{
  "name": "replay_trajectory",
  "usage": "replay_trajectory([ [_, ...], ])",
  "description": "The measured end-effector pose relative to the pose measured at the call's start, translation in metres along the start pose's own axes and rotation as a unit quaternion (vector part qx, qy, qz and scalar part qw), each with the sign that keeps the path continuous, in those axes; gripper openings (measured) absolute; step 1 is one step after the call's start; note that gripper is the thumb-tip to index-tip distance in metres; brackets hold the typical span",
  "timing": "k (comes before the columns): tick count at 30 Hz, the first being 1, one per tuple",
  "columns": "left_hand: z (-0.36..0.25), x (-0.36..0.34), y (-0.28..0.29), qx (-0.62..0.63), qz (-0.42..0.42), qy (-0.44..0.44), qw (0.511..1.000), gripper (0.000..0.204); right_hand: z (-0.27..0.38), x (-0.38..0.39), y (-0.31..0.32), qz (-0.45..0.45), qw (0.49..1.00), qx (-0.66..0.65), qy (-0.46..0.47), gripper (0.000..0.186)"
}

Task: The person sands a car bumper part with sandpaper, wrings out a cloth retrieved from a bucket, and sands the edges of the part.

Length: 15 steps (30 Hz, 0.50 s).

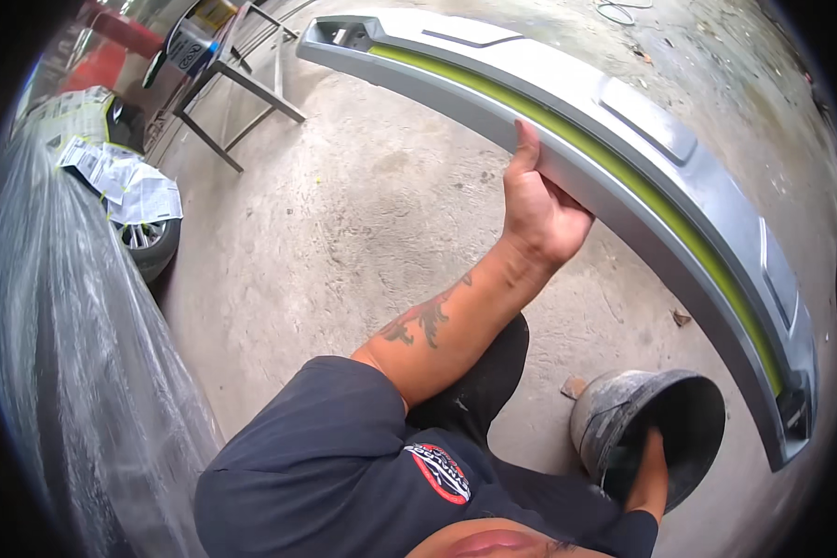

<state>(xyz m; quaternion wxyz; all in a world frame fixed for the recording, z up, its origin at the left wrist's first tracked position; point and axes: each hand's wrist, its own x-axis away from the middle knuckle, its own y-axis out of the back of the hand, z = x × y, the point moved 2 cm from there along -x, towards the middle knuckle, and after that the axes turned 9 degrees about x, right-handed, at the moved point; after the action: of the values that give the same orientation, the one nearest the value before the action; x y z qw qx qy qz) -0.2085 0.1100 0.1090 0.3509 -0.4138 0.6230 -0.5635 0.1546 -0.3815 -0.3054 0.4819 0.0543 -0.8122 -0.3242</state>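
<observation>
My left hand (551,209) grips the inner edge of a long, curved silver bumper trim piece (567,112), thumb up along its near face and the other fingers out of sight behind it. A strip of yellow-green masking tape (614,177) runs along the trim's recessed middle. The piece is raised in front of me, arching from upper left to lower right. Low on the right, a grey, stained bucket (614,400) is tipped with its mouth toward the right. My right hand (656,456) reaches inside it, its fingers hidden by the dark interior.
At left, clear plastic sheeting (93,325) drapes beside a wheel (149,237) partly covered with paper (126,181). A metal-framed stand (237,84) with cans on it is at the back left. A small brown scrap (682,318) lies on the concrete floor (391,205).
</observation>
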Motion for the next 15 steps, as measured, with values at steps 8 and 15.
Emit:
replay_trajectory([
  [8, 0.015, -0.003, -0.006, -0.013, -0.011, 0.041, 0.999, 0.076, 0.013, -0.014, -0.038, 0.036, 0.999, 0.011, 0.035, 0.038],
  [15, 0.066, 0.010, 0.005, -0.029, -0.050, 0.082, 0.995, 0.071, 0.057, 0.150, 0.128, -0.112, 0.962, -0.237, 0.071, 0.039],
])
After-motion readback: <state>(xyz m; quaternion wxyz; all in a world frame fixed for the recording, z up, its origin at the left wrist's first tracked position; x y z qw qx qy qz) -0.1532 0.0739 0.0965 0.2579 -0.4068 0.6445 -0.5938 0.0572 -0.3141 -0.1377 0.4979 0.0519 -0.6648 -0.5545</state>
